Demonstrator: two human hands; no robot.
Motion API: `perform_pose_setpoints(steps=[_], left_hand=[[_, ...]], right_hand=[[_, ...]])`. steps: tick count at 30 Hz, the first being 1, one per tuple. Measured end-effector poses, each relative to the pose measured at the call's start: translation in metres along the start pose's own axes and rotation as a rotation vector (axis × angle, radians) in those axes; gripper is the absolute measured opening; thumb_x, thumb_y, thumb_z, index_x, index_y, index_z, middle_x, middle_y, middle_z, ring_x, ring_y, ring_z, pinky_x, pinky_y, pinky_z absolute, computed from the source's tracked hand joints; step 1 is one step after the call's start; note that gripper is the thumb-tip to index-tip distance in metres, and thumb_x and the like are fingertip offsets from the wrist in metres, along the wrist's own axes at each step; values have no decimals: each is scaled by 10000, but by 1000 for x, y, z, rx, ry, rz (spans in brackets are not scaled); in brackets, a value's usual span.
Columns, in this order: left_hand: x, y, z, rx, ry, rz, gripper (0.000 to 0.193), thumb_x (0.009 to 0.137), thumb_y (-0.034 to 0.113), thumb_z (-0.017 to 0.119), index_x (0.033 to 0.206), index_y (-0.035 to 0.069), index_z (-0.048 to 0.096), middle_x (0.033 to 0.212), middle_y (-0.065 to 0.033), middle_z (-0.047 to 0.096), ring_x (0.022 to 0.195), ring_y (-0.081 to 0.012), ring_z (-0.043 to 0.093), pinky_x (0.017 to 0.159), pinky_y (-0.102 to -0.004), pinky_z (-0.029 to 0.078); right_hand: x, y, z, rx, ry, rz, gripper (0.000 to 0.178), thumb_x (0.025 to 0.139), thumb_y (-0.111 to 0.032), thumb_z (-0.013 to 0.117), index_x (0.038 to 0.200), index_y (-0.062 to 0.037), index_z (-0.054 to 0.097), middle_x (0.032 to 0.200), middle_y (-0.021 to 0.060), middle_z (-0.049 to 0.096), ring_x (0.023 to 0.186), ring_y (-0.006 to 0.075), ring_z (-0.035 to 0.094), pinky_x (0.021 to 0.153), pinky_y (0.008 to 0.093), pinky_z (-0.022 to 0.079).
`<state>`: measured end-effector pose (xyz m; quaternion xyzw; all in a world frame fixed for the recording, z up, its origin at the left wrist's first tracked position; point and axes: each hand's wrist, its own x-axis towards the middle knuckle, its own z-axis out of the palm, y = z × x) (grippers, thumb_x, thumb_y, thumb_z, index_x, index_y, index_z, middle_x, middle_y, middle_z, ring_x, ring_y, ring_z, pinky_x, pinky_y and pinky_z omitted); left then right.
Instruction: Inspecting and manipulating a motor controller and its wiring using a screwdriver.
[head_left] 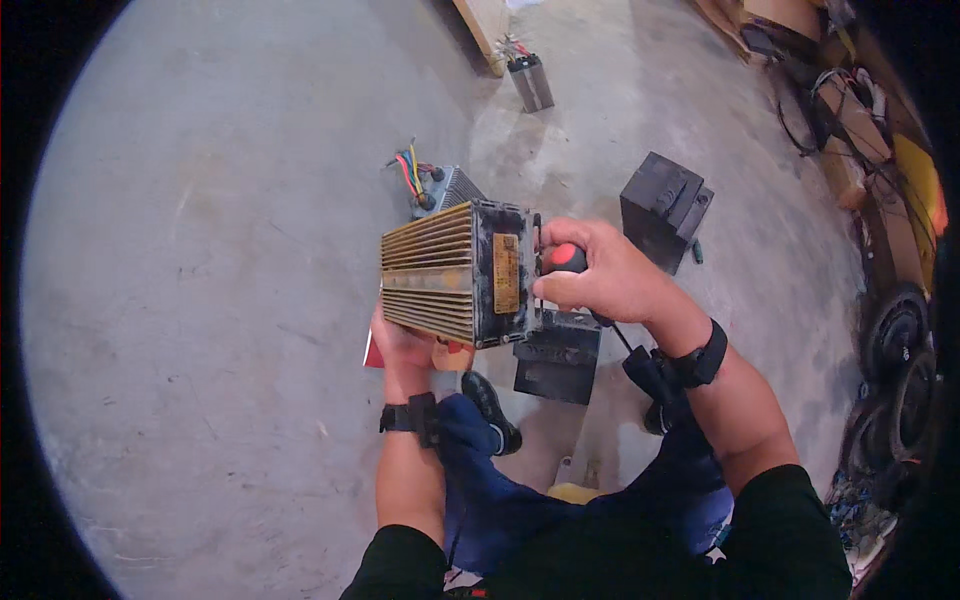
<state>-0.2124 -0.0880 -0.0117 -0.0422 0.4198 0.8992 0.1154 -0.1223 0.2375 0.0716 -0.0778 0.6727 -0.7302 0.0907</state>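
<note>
My left hand is wrapped under a finned metal box, a motor controller by its look, and holds it up off the floor. A dark end plate with a yellowish label faces right. My right hand is closed around a screwdriver with a black and red handle, its thumb and fingers close against that end plate. A thin dark shaft shows below the hand, pointing down to the right. Whether the right fingertips also grip the plate is hard to see. Another finned box with coloured wires is partly hidden behind.
Black battery-like blocks stand on the concrete floor to the right, and another black block lies near my feet. Farther off is a small grey box with wires. Cardboard, cables and black wheels line the right side.
</note>
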Motion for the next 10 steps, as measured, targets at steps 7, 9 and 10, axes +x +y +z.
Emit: perform_pose_setpoints(steps=[7, 9, 10], left_hand=[[8, -11, 0, 20, -80, 1, 533, 1097, 347, 369, 1458, -17, 514, 1437, -192, 585, 1275, -342, 601, 1090, -477, 494], [8, -16, -1, 96, -101, 43, 543, 1093, 356, 378, 1467, -17, 505, 1449, -193, 577, 1288, -340, 595, 1100, -471, 488], [10, -19, 0, 272, -64, 150, 586, 1083, 378, 401, 1511, -19, 455, 1473, -191, 561, 1293, -348, 593, 1107, -472, 486]], right_hand=[[4, 2, -5, -118, 65, -56, 322, 803, -222, 772, 996, 9, 658, 846, 30, 615, 802, 146, 595, 741, 316, 500], [7, 4, -7, -132, 59, -113, 337, 827, -176, 789, 1093, -4, 674, 851, -4, 611, 782, 91, 598, 709, 275, 505], [9, 4, -9, -153, 60, -140, 354, 839, -153, 798, 1141, -11, 682, 853, -21, 609, 772, 63, 599, 693, 255, 508]])
